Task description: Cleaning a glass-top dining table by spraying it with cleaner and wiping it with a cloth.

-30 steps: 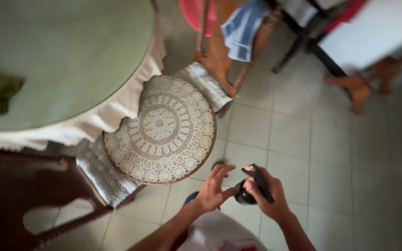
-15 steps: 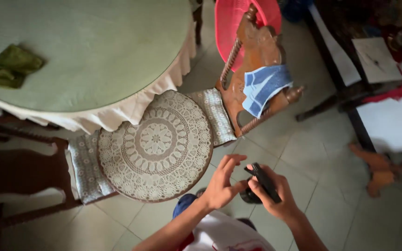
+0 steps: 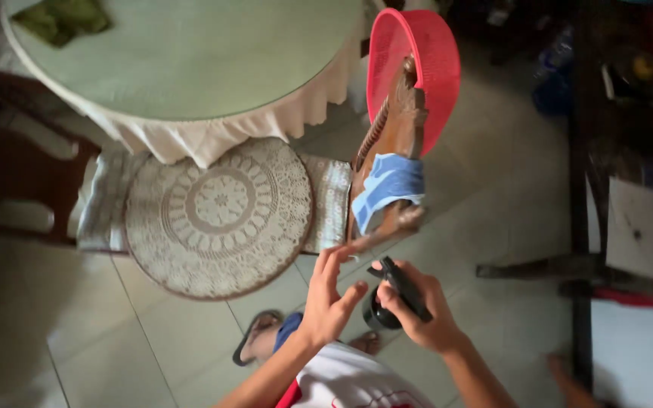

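Note:
My right hand (image 3: pixel 417 313) grips a black spray bottle (image 3: pixel 391 298) by its trigger head, held in front of my chest. My left hand (image 3: pixel 328 298) is beside it with fingers spread, its thumb touching the bottle's round dark body. Just beyond the hands stands a carved wooden chair (image 3: pixel 387 151) with a blue cloth (image 3: pixel 387 185) draped over its back. A round lace-covered cushion (image 3: pixel 217 215) lies on the chair seats to the left.
A round table (image 3: pixel 213 53) with a green top and white skirt sits at the top, a green cloth (image 3: pixel 62 17) on it. A red mesh cover (image 3: pixel 428 57) leans behind the chair. Another dark chair (image 3: pixel 17 166) is left, dark furniture (image 3: pixel 580 189) right. My sandalled feet (image 3: pixel 255 340) stand on grey floor tiles.
The view has swung so the table and chair sit higher and further left in frame. My hands stay together on the spray bottle, my left fingers lifted more upright.

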